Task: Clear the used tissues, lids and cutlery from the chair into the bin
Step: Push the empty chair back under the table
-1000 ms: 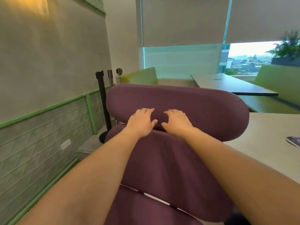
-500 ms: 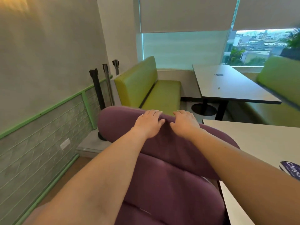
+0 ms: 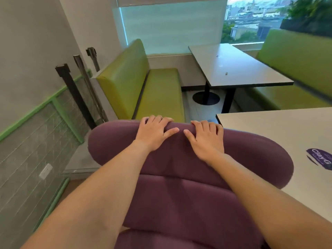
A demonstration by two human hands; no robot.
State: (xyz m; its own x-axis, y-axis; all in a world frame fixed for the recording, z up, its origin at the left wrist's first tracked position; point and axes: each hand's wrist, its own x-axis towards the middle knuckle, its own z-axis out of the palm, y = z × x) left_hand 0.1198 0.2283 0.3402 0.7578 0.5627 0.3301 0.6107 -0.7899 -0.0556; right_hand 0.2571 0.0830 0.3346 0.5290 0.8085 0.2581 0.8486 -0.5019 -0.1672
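Note:
A purple padded chair (image 3: 179, 194) fills the lower middle of the head view, and I see its backrest from behind and above. My left hand (image 3: 154, 133) and my right hand (image 3: 206, 139) lie side by side on the top edge of the backrest. Their fingers curl over the far side and their thumbs point at each other. The chair's seat is hidden behind the backrest. No tissues, lids, cutlery or bin show in this view.
A white table (image 3: 278, 133) with a purple sticker (image 3: 319, 159) touches the chair's right side. Beyond stand a green bench (image 3: 143, 87), a second table (image 3: 233, 69) and another green bench (image 3: 296, 69). Black barrier posts (image 3: 75, 94) lean by the left wall.
My view has risen and tipped down, so the backrest sits lower in the picture. Both hands have moved from the backrest's face up to its top edge and curled over it.

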